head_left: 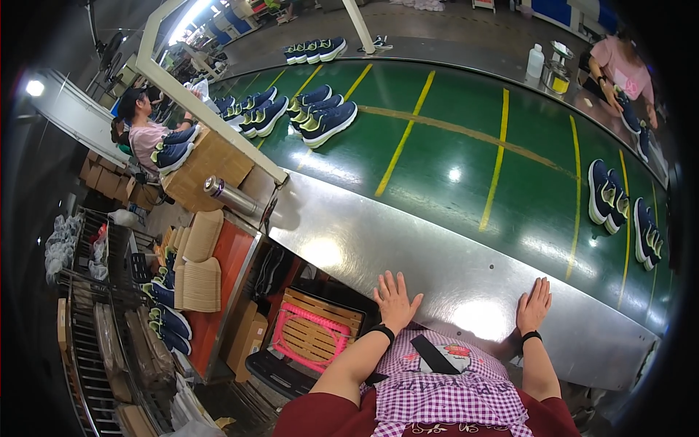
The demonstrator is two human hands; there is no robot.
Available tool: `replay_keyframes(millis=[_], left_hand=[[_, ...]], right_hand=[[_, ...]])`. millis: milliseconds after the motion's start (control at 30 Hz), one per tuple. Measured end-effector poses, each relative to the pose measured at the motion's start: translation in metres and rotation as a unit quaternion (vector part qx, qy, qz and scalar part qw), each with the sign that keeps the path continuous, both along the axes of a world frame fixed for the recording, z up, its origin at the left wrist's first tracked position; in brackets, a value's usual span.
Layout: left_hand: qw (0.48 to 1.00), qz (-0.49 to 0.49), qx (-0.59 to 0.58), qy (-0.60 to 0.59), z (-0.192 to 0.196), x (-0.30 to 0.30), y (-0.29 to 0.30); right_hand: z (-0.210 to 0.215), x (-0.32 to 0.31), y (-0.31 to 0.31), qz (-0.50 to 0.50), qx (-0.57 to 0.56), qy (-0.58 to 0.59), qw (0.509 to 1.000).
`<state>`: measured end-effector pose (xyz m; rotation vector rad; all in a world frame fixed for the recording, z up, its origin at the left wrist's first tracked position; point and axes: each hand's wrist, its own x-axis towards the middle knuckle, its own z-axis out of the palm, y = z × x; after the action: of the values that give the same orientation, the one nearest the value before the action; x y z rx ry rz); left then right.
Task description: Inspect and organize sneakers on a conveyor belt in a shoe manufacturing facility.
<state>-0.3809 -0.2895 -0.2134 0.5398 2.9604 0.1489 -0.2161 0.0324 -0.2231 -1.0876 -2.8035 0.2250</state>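
Observation:
My left hand [396,302] lies flat on the metal edge plate [349,218] of the conveyor, fingers spread and nothing in it. Further right, my right hand [534,307] rests palm down on the same plate, its fingers stretched out and holding nothing. Beyond the plate runs a green conveyor belt [451,167] with yellow cross lines. Navy shoes [331,122] with white soles stand on it at the far left. More navy shoes [606,195] sit on the belt to the right of my right hand.
A steel thermos [231,195] and stacked tan insoles [198,284] are on the left, by a wire rack [91,349]. One co-worker [144,120] sits at the far left; another person [625,69] handles shoes across the belt, near a white bottle [535,61]. A frame post [211,116] rises at left.

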Motion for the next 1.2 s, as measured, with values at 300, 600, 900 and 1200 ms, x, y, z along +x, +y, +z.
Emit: replay_keyframes(millis=[300, 600, 900, 1200], left_hand=[[1.000, -0.005, 0.006, 0.019, -0.005, -0.004, 0.000], [1.000, -0.011, 0.013, 0.016, -0.003, -0.005, 0.000], [1.000, -0.012, 0.015, 0.016, -0.004, -0.006, 0.001], [1.000, -0.002, 0.004, -0.002, -0.006, -0.010, 0.002]], right_hand=[[0.000, -0.001, -0.002, -0.007, -0.013, 0.012, 1.000], [-0.006, -0.007, 0.002, 0.005, -0.005, 0.043, 0.999], [-0.007, -0.009, 0.001, -0.001, -0.019, 0.034, 0.999], [-0.014, -0.012, 0.003, 0.002, -0.012, 0.043, 0.999]])
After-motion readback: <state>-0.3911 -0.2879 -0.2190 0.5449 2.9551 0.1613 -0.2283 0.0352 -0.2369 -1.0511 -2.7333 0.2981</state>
